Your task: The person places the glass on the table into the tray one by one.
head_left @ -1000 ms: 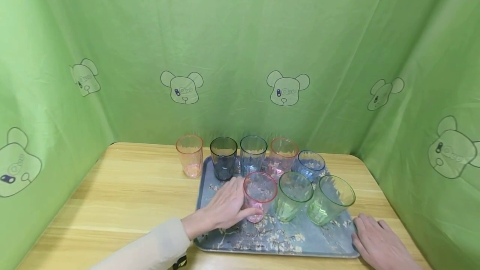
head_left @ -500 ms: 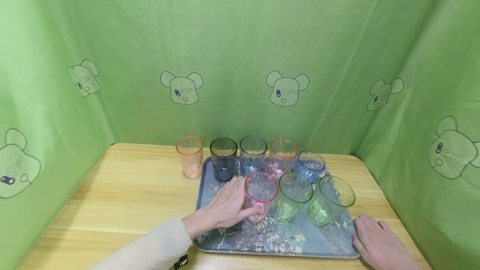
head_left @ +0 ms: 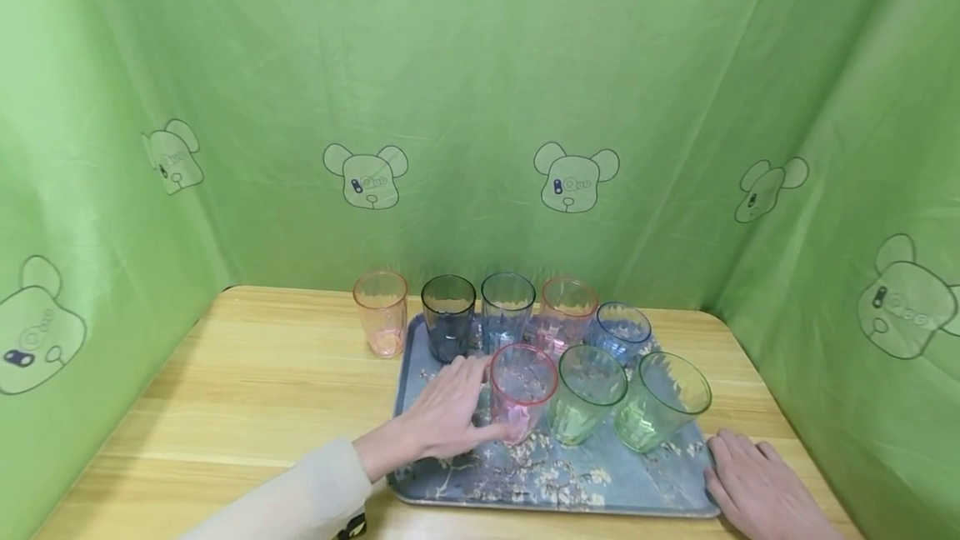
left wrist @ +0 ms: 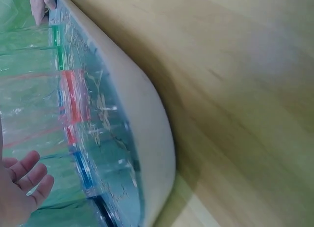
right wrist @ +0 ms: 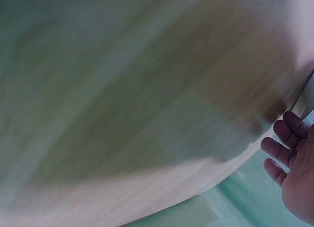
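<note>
In the head view my left hand (head_left: 442, 419) is beside a pink glass (head_left: 525, 398) with a red rim, its thumb overlapping the glass's near side. The left wrist view shows those fingers (left wrist: 37, 178) spread and relaxed, not curled round anything. A green glass (head_left: 585, 407) and a lighter green one (head_left: 651, 411) stand to the right of the pink glass, all on a blue tray (head_left: 637, 486) with a blossom print. At the tray's right edge my right hand (head_left: 765, 482) rests on the wooden table, holding nothing.
Along the tray's back stand a black glass (head_left: 448, 327), a dark blue glass (head_left: 507, 315), another pink glass (head_left: 567, 319) and a shorter blue glass (head_left: 621, 336). An orange glass (head_left: 381, 315) is on the table (head_left: 285, 373) left of the tray. Green curtains (head_left: 465, 90) enclose the back and sides.
My left hand has loosened and drawn back slightly to the left, while the pink glass has shifted a touch to the right. The right hand stays put.
</note>
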Action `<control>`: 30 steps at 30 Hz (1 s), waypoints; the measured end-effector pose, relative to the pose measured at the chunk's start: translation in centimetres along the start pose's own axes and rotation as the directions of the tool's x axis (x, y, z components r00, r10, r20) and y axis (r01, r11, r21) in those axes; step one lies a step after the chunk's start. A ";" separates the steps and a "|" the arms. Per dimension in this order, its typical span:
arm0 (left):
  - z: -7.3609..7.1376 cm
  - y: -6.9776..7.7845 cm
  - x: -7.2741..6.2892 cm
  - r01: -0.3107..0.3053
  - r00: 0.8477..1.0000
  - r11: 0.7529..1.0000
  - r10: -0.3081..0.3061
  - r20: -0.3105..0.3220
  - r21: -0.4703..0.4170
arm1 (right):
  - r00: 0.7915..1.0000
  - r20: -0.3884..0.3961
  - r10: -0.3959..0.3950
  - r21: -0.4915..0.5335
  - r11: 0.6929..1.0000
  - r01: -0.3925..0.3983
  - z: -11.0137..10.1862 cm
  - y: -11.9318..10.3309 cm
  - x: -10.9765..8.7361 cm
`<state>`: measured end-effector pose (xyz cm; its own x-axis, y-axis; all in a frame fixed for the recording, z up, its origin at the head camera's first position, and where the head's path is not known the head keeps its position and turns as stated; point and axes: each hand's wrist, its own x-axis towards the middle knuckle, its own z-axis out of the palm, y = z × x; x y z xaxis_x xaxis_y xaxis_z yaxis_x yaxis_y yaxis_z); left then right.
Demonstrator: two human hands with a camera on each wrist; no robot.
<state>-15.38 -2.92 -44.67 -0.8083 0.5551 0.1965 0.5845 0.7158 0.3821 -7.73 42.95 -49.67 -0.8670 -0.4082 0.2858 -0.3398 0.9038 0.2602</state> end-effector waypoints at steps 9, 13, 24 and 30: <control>-0.7 -1.0 -1.2 0.000 1.000 0.999 0.001 -0.024 0.040 | 1.000 0.024 0.011 -0.001 1.000 -0.011 0.2 0.1 -0.1; -1.1 -1.4 -1.9 -0.007 0.999 0.999 0.009 -0.043 0.032 | 1.000 0.023 0.008 0.001 1.000 -0.008 0.1 0.1 -0.2; -2.9 -3.2 -3.8 0.002 0.995 1.000 0.000 -0.104 0.015 | 1.000 -0.016 -0.007 0.012 1.000 0.007 0.1 0.0 -0.2; -4.4 -4.2 -4.8 -0.016 0.990 0.997 0.027 -0.139 0.080 | 1.000 -0.004 0.003 0.016 1.000 -0.003 0.1 0.0 0.0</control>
<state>-14.28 -10.51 -43.25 -0.7946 0.5097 0.3300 0.6008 0.7385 0.3059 -7.73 42.98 -49.80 -0.8665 -0.4063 0.2901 -0.3433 0.9068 0.2446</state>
